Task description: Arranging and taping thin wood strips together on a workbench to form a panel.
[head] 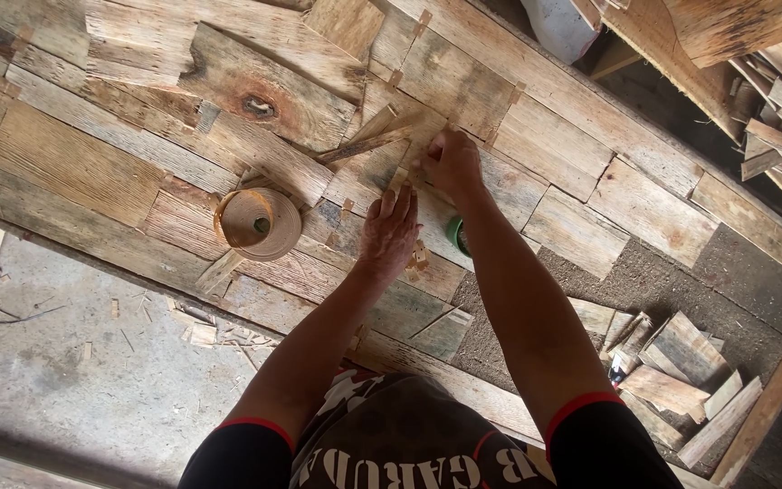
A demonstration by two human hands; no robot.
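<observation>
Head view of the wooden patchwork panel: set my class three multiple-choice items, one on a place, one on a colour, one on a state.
1. Where does the roll of wood-veneer strip lie?
A. left of the left hand
B. right of the right hand
C. on the scrap pile

2. What colour is the small round thing showing beside the right forearm?
A. red
B. green
C. blue

3. How does the left hand rest?
A. clenched in a fist
B. raised off the panel
C. flat on the boards

Answers: 1 A, the roll sits on the panel left of that hand. 2 B, its visible edge is green. 3 C, fingers lie spread on the wood, while the right hand pinches a small piece.
</observation>
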